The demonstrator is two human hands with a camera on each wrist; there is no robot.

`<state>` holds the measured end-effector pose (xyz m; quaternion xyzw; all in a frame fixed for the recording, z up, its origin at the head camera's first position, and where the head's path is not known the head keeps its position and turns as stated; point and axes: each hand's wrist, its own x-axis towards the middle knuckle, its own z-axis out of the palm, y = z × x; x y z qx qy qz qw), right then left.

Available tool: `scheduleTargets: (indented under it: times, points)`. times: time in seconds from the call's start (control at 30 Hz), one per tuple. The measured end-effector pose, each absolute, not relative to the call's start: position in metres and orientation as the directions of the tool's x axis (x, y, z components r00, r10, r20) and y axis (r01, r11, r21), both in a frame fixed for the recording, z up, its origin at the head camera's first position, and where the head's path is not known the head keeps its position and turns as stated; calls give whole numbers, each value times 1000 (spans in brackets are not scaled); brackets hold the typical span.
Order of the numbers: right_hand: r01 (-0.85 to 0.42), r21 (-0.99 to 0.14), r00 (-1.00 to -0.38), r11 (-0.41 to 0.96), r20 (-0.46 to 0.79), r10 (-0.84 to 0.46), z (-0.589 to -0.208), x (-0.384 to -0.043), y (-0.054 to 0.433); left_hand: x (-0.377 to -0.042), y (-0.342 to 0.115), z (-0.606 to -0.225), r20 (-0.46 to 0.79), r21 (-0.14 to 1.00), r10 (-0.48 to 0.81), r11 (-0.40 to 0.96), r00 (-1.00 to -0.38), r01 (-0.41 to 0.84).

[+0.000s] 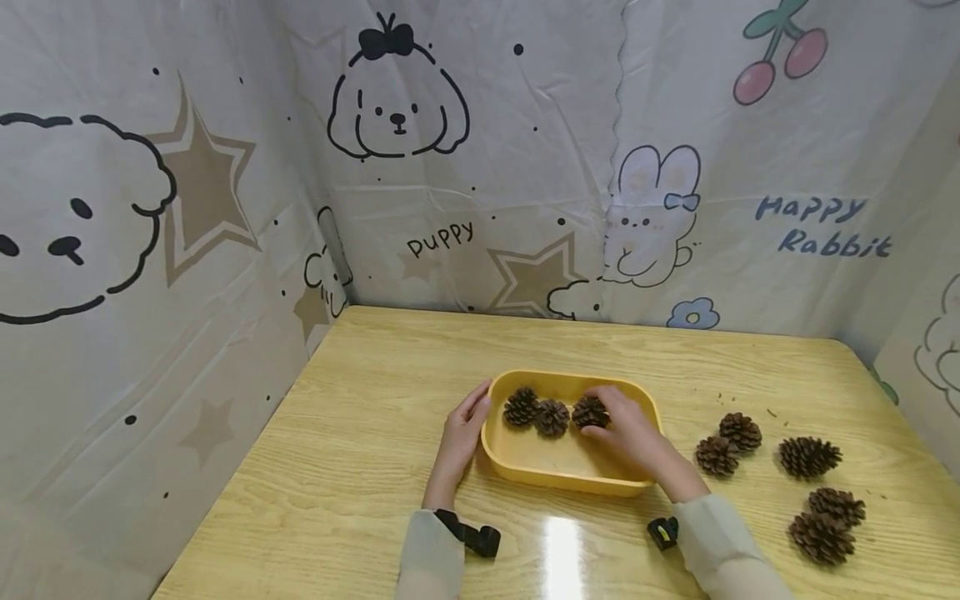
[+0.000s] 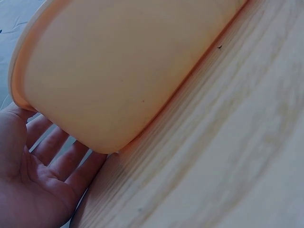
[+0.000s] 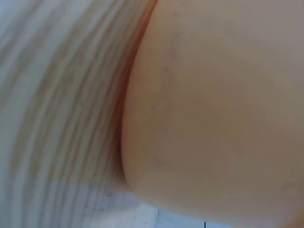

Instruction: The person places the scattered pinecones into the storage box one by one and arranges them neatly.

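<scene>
A yellow plastic tub (image 1: 566, 481) with rounded corners stands on the table. Inside it are two pine cones (image 1: 552, 417) side by side, left of a third pine cone (image 1: 588, 413). My right hand (image 1: 628, 427) reaches over the tub's right side and grips that third cone between thumb and fingers. At the tub's left end, my left hand (image 1: 463, 429) rests against the outer wall. The left wrist view shows its fingers (image 2: 66, 161) extended along the end of the tub. In the right wrist view only the tub's outer wall (image 3: 213, 109) appears, with the hand hidden.
Right of the tub, several loose pine cones lie on the wooden table (image 1: 360, 417): a touching pair (image 1: 717, 456), a single cone (image 1: 809, 457) and another pair (image 1: 822, 537) nearer the front. Small brown bits are scattered around them. A printed curtain (image 1: 480, 167) borders the table's back and sides.
</scene>
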<state>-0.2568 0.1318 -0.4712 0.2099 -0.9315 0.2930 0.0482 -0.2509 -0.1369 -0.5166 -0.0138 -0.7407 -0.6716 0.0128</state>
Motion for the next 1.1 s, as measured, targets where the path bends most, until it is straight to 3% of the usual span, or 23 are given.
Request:
scheduleTargets:
  times: [0.6, 1.1]
  points:
    - [-431, -526, -897, 733, 162, -411, -476, -262, 126, -254, -135, -516, 43, 995, -7, 89, -999, 43]
    - [-369, -572, -923, 733, 135, -360, -471, -258, 126, -253, -136, -519, 38, 993, -11, 111, -999, 36]
